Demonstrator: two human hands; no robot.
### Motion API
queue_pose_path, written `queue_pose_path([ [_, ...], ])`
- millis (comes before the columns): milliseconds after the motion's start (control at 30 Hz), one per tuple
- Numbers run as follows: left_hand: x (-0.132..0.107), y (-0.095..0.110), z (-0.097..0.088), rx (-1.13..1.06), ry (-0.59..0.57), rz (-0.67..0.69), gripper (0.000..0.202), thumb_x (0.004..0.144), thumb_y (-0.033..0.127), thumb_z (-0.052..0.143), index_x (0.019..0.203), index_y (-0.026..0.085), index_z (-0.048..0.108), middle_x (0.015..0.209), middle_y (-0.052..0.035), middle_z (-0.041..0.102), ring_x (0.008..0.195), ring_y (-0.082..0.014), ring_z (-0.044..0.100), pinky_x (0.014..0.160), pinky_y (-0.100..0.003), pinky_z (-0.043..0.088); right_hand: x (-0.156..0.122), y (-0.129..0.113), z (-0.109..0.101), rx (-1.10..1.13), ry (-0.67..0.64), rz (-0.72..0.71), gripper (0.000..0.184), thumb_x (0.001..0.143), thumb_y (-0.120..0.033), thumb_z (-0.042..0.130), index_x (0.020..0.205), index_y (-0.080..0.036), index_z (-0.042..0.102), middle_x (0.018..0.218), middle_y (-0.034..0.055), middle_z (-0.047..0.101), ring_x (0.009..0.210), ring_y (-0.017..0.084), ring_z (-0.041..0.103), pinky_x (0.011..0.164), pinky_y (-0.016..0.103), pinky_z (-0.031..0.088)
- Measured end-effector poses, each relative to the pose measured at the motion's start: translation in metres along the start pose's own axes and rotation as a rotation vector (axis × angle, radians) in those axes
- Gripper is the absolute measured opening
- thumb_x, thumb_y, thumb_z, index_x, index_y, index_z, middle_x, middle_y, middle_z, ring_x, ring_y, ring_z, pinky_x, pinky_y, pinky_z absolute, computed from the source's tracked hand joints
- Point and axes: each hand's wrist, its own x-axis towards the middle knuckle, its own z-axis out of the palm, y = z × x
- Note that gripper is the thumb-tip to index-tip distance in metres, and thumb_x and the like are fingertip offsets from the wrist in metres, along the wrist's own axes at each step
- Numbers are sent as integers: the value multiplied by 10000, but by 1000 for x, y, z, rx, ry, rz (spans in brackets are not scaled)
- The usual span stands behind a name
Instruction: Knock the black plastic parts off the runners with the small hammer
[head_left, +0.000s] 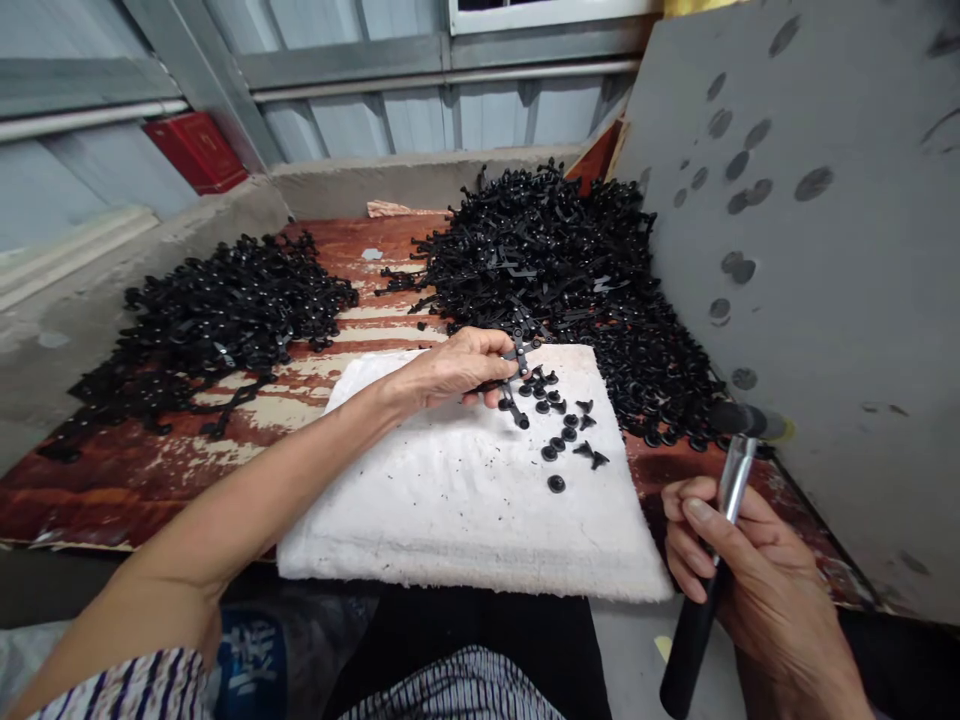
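Over the far part of a folded white cloth (420, 500), my left hand (469, 365) is closed on a black plastic linkage (517, 365), pinched between thumb and fingers. Part of the linkage is hidden by the fingers. Several small round black caps (556, 484) with short stems lie loose on the cloth, just right of that hand. At the lower right, my right hand (750, 560) wraps round a mallet (739, 475) with a metal shaft, a black grip and a dark cylindrical head. The mallet head is raised near the grey panel, apart from the caps.
A large heap of black linkages (540, 250) stands behind the cloth, with a smaller heap (225, 310) at the left. A grey panel (825, 300) with dark round marks bounds the right side. The worn red-brown tabletop (300, 400) meets a concrete ledge. A red box (196, 150) sits behind.
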Motion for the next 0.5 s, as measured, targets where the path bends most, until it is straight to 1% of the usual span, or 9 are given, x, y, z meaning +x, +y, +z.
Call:
queue_pose_path([
  [133,15,5,-4,46,-21,8,86,812,92,584,746,143,562,673,-1,598,424,-56,528,332,-158,295,0,-2,2,7,1,2,262,623,-359,853,723,-218,657,657,-13,576,357,33,396,262,135,338],
  [300,27,3,-14,101,-67,-2,41,776,143,632,781,147,592,582,35,538,421,-64,520,360,-158,313,-2,-4,4,45,13,25,294,585,-367,876,720,-223,658,646,-16,582,351,35,401,257,142,347],
  [400,26,0,-22,158,-62,-31,44,772,168,631,792,144,600,541,44,524,413,-60,500,375,-159,309,0,-1,0,59,-11,51,295,602,-368,871,733,-217,652,649,-17,576,359,34,398,260,143,351],
  [500,15,-3,-32,226,-22,-35,68,786,199,621,814,138,611,521,38,537,417,-65,484,384,-167,303,6,4,-6,71,-68,69,270,668,-345,838,781,-211,633,681,-17,575,380,41,423,275,143,367],
])
